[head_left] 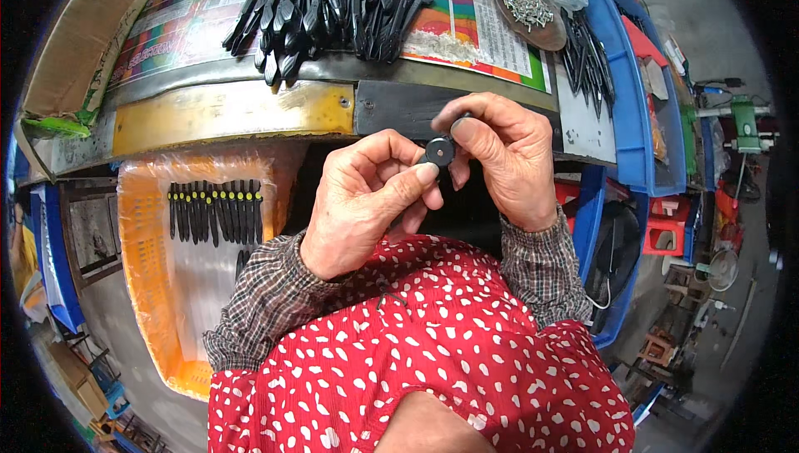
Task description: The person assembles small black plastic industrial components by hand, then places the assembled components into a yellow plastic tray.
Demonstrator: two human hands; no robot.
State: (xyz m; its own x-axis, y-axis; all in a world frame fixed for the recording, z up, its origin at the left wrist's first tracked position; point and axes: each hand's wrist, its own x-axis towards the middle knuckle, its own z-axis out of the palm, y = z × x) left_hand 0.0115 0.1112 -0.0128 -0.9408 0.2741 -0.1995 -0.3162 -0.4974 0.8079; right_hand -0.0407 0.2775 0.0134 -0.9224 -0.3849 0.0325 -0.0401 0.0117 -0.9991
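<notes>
My left hand pinches a black plastic part with a round, disc-like end between thumb and fingers; a small hole or pin sits at the disc's middle. Close beside it, my right hand is closed in a pinch, with a bit of something dark showing at its fingertips. Whether that is a separate piece or part of the same one, I cannot tell. Both hands are just off the table's front edge. Beyond them, a heap of long black plastic pieces lies on the table.
A brown round plate carries small silvery screws or rivets. More slim black pieces lie near a blue bin. Below left, an orange basket lined with plastic holds a row of black pieces with yellow-green dots. A cardboard box stands left.
</notes>
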